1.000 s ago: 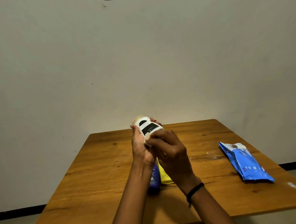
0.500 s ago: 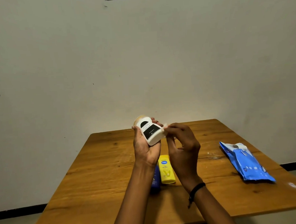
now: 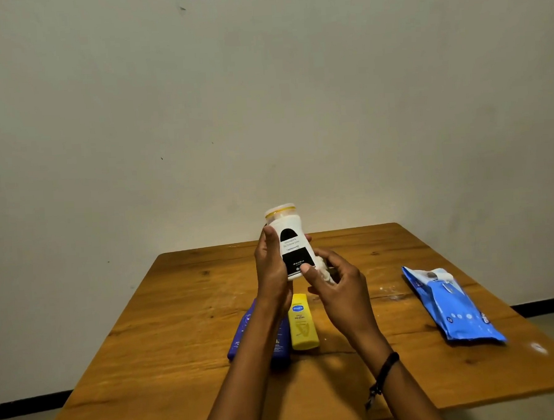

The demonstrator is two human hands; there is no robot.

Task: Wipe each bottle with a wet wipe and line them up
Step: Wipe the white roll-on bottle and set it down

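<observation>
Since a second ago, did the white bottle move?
Yes. The white bottle has tipped upright in the left hand; earlier it leaned toward the right, judged against the table's far edge.

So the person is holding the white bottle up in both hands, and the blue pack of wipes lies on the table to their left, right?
Not quite: the head view shows the blue pack of wipes on the table to their right, not left. The white bottle is indeed held up, left hand gripping it, right hand at its base.
</observation>
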